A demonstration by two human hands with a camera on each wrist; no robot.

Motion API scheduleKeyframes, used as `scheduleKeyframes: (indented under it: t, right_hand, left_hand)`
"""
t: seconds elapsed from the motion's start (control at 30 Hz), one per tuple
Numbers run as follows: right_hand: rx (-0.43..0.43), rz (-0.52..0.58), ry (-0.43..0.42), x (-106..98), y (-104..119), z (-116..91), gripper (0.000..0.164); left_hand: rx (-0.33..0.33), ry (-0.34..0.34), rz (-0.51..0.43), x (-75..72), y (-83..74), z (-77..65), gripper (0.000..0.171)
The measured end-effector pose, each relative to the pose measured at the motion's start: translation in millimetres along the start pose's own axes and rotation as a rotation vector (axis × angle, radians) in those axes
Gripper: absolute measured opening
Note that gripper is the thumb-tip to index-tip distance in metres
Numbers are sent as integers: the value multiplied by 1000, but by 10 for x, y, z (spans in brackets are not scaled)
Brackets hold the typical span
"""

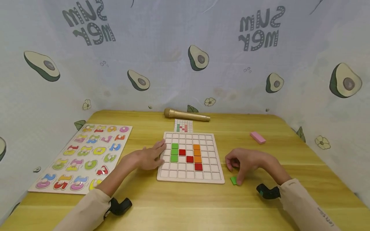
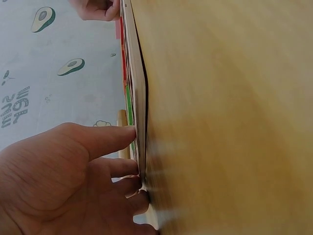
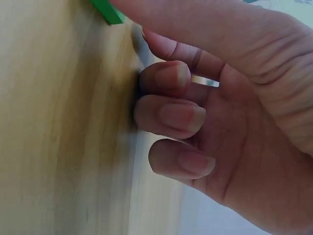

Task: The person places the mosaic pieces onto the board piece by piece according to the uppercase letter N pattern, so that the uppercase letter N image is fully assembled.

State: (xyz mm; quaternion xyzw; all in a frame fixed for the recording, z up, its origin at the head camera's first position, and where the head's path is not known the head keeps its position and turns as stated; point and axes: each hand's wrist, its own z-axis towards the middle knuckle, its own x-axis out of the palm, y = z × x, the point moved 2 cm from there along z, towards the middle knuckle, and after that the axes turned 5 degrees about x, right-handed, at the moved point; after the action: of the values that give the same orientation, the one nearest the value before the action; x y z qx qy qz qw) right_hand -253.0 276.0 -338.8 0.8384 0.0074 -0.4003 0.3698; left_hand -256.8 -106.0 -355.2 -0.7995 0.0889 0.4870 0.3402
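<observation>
A white grid board (image 1: 189, 175) lies on the table, with green tiles (image 1: 174, 152), red tiles (image 1: 189, 159) and orange tiles (image 1: 197, 153) in its cells. My left hand (image 1: 151, 157) rests against the board's left edge, fingers extended; the left wrist view shows thumb and fingertips touching that edge. To the right of the board, my right hand (image 1: 245, 160) is low over the table. Its thumb touches a loose green tile (image 1: 233, 180), also seen as a green corner (image 3: 110, 11) in the right wrist view. The other fingers are bent, apart from the tile.
A small pattern card (image 1: 183, 126) sits behind the board, and a gold microphone (image 1: 186, 115) lies beyond it. To the left is a number puzzle board (image 1: 83, 160) with colourful pieces. A pink block (image 1: 258, 137) lies at the right. A printed cloth (image 1: 167, 38) hangs behind the table.
</observation>
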Motion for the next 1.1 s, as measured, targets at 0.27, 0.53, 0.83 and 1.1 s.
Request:
scheduleKeyframes:
  t: [0.27, 0.53, 0.83, 1.1]
  right_hand:
    - [-61, 63, 31, -88, -97, 92, 31]
    - [-29, -58, 41, -240, -95, 371, 23]
    - [192, -127, -4, -278, 93, 416, 22]
    - [83, -185, -163, -289, 88, 416, 17]
  left_hand:
    - [23, 7, -17, -14, -9, 6, 73]
    - [17, 1, -20, -10, 12, 0, 73]
    - [19, 7, -15, 0, -3, 10, 72]
    - [18, 1, -17, -8, -4, 5, 73]
